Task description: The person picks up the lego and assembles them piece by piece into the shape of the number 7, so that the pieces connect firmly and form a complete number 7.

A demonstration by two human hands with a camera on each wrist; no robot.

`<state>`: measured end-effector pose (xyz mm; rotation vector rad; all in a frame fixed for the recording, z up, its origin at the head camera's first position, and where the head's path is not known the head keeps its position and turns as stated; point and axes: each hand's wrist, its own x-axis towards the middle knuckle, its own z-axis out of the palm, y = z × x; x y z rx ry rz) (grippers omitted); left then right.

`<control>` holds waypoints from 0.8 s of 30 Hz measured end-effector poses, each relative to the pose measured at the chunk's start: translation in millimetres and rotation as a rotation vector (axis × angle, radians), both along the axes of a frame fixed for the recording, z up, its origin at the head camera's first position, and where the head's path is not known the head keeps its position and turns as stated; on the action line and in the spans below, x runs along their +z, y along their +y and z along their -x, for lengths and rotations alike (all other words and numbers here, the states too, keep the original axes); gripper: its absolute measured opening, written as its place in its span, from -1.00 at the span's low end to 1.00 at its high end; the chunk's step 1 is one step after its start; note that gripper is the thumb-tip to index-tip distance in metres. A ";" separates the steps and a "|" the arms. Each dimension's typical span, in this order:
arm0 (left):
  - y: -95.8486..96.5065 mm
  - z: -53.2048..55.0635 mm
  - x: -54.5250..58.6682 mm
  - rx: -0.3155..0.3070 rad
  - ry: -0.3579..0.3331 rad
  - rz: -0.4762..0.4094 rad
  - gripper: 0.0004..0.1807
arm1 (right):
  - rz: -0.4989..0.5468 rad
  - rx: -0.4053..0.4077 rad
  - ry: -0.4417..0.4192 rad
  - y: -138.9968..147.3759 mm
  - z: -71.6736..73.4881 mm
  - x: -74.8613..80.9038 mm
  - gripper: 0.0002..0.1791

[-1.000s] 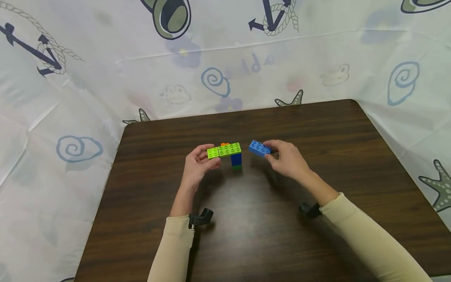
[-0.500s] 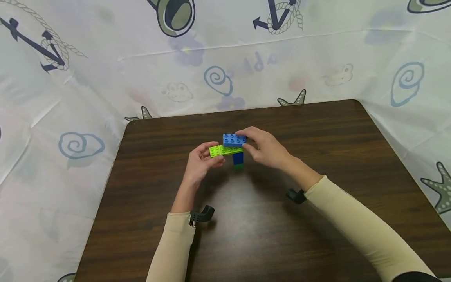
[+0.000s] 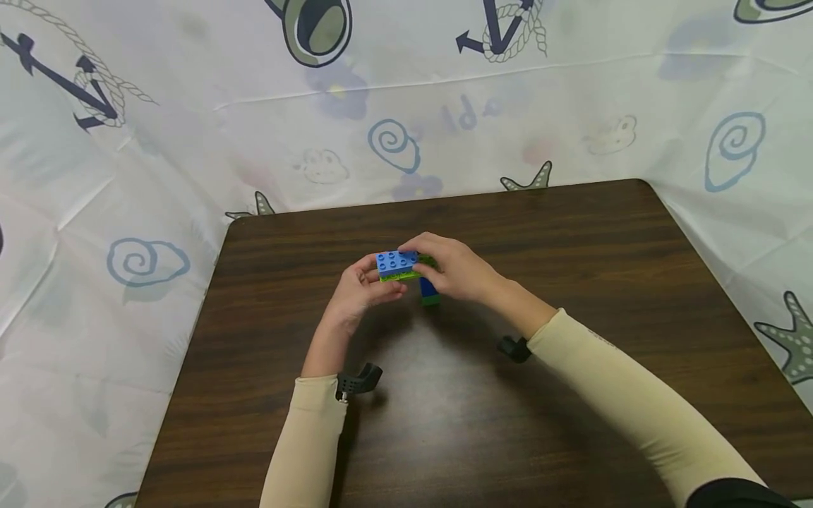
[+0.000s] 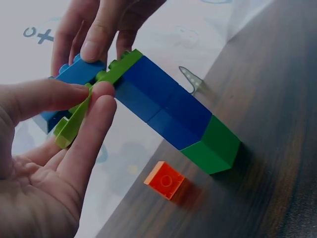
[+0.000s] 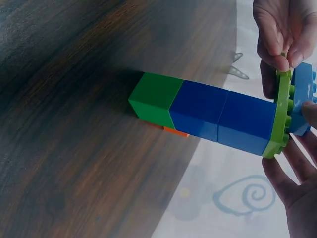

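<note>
A light-blue toy brick [image 3: 390, 262] with studs is held by my right hand [image 3: 460, 268], thumb and fingers at its end. It lies over two lime-green plates [image 4: 69, 129]. In the right wrist view, lime studs show between the plates and the light-blue brick [image 5: 303, 89], so it looks not fully pressed down. My left hand [image 3: 349, 296] pinches the outer, overhanging lime plate between thumb and fingers. The inner lime plate tops a column of two dark-blue bricks [image 4: 163, 104] on a green brick [image 4: 213, 146], standing on the table.
An orange brick [image 4: 166, 179] sits on the table behind the column, mostly hidden in the right wrist view. The dark wood table [image 3: 444, 423] ends at a printed white cloth [image 3: 444, 92].
My right hand has carried the light-blue brick leftward, from right of the column to over the lime-green plates. My left hand keeps its pinch and has hardly moved.
</note>
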<state>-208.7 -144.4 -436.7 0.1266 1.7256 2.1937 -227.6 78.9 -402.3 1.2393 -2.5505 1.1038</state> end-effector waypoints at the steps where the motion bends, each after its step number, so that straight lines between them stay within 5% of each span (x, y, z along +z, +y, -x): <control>1: -0.9 0.1 1.0 -0.016 0.000 -0.012 -0.46 | 0.002 0.003 -0.004 -0.4 0.2 -0.2 -0.61; 9: -6.6 2.8 5.3 -0.075 -0.050 -0.110 -0.44 | 0.013 -0.018 -0.104 -2.0 -0.2 0.9 -0.58; 17: -3.6 8.7 5.9 -0.036 -0.094 -0.071 -0.38 | 0.070 -0.193 -0.396 -2.9 2.9 -0.8 -0.55; 24: 0.6 10.2 6.6 -0.012 -0.099 -0.072 -0.49 | 0.126 -0.189 -0.601 -3.6 6.0 -10.1 -0.56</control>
